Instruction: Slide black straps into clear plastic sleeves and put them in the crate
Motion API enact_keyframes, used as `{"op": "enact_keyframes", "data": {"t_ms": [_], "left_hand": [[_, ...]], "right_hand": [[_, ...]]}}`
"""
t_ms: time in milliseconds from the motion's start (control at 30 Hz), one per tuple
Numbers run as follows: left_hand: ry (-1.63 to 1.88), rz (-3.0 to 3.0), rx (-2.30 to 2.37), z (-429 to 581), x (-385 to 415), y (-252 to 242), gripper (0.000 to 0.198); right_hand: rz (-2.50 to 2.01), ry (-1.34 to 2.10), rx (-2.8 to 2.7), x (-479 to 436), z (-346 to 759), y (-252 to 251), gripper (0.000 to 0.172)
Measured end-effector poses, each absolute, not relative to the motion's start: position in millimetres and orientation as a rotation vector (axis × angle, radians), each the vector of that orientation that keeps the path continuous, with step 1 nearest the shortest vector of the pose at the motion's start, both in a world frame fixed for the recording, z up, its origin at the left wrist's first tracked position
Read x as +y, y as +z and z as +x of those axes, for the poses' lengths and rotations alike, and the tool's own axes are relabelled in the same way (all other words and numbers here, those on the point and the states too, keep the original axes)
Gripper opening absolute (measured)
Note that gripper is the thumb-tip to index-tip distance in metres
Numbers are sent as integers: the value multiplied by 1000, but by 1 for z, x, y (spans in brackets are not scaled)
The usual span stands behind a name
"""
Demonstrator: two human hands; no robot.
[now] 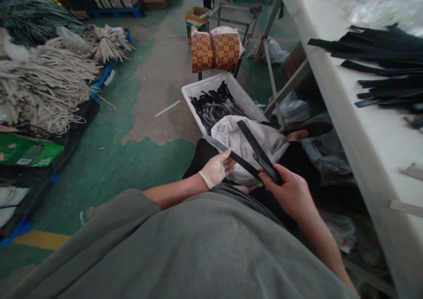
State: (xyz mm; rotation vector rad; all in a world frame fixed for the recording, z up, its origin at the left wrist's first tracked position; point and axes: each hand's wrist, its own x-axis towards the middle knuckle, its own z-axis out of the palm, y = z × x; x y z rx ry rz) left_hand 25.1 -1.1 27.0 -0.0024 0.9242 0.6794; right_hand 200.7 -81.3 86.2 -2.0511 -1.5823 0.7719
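My left hand (216, 170), in a pale thin glove, pinches a long flat black strip (244, 163) between thumb and fingers. The strip's greyish far end points up and left over my knee. My bare right hand (291, 188) is closed around the strip's other end. A second black strip (251, 136) also rises from the right hand, with a shorter dark piece that has a shiny rounded tip beside it; I cannot make out what that piece is. Under both hands a whitish cloth sack (264, 142) with printed characters lies across my lap.
Ahead of my knees stands a white plastic tub (187, 91) of black strips. Behind it is a checkered rolled cushion (214, 50). On the right, a white table (346, 127) carries more black strips (386, 56). Bundles of beige cords (42, 83) lie on the left.
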Motion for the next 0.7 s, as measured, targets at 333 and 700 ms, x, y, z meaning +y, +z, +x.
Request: {"op": "enact_keyframes", "data": {"t_ms": [333,700], "left_hand": [[576,21,879,20,-3,26,16],[405,-39,975,14,-5,-8,37]], "right_hand": [[-2031,784,-1694,-61,198,88,30],[-2088,1148,-1579,-85,214,83,29]]}}
